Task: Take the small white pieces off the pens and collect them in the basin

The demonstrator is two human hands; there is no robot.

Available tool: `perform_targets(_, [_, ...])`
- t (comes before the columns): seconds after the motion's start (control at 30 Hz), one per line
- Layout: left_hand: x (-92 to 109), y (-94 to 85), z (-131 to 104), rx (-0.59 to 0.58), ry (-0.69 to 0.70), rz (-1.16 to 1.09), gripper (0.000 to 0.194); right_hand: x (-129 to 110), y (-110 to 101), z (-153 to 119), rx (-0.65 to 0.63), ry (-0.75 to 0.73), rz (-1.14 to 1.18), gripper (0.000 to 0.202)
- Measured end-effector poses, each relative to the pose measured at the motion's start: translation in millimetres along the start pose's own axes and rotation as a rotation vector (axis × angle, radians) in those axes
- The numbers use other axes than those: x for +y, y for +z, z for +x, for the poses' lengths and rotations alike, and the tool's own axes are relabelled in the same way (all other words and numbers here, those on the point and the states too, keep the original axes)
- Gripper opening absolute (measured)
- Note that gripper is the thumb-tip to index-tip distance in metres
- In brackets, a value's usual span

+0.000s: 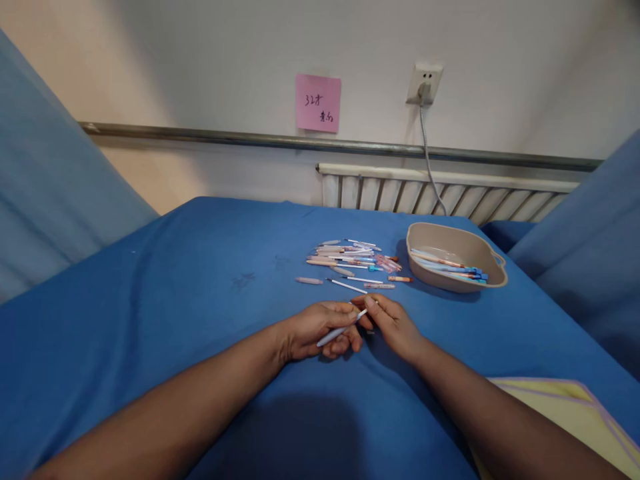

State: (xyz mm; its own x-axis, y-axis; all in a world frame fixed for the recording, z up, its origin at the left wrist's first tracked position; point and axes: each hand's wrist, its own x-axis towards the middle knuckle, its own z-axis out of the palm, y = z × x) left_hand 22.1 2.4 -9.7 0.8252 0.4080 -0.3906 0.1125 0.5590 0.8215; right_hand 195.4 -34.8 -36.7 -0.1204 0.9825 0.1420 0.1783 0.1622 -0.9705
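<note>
My left hand [313, 327] is closed around a pale grey-lilac pen barrel [331, 337], its tapered end pointing down and left. A thin white pen refill [362, 313] sticks out of the barrel's upper end. The fingers of my right hand [397, 328] pinch the refill's far end, close against my left fingers. Just beyond both hands lie loose pen parts: another white refill [349, 286], a pale pen barrel [309, 281], a patterned barrel piece [379, 286] and a small orange-ended piece [400, 279]. Behind them several barrels and refills form a loose pile [333, 252].
A beige plastic basin [493, 280] at the right holds several pens [447, 267] with blue ends. A blue cloth [200, 267] covers the table. A yellow cloth [555, 407] lies near right. A radiator [400, 190] and plugged socket [425, 83] are behind; blue curtains [55, 167] flank the table.
</note>
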Motion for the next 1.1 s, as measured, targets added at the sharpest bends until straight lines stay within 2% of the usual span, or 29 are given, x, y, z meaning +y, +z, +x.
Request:
perform_targets(0.17, [-2.0, 0.4, 1.4, -0.008, 0.005, 0.011, 0.029, 2.6, 1.1, 0.5, -0.023, 0.01, -0.025, 0.045])
perform_targets(0.3, [-1.1, 2.7, 1.0, 0.028, 0.011, 0.066, 0.031, 0.7, 1.7, -0.8, -0.032, 0.024, 0.022, 0.047])
perform_targets(0.5, [1.8, 3.5, -1.2, 0.107, 0.061, 0.234, 0.035, 1.8, 2.0, -0.2, -0.004, 0.06, 0.223, 0.055])
perform_targets(0.57, [2.2, 2.5, -1.6, 0.108, 0.079, 0.264, 0.037, 3.4, 1.4, 1.3, 0.023, 0.073, 0.292, 0.058])
perform_targets(0.67, [1.8, 0.8, -2.4, 0.121, 0.116, 0.295, 0.04, 2.4, -4.8, 4.5, 0.128, 0.053, 0.301, 0.057])
perform_targets(0.8, [1.2, -3.6, -4.0, 0.164, 0.179, 0.349, 0.038, 1.6, -25.1, 12.4, 0.291, 0.031, 0.251, 0.043])
perform_targets(0.9, [1.9, -8.5, -4.3, 0.226, 0.216, 0.388, 0.037, 10.8, -40.6, 19.2, 0.361, 0.049, 0.148, 0.033])
perform_targets(1.0, [2.6, -12.4, -2.9, 0.283, 0.252, 0.424, 0.036, 22.7, -48.0, 22.0, 0.341, 0.051, -0.064, 0.023])
perform_targets(1.1, [2.4, -14.3, -0.8, 0.322, 0.263, 0.448, 0.034, 26.3, -47.4, 20.2, 0.241, 0.042, -0.339, 0.014])
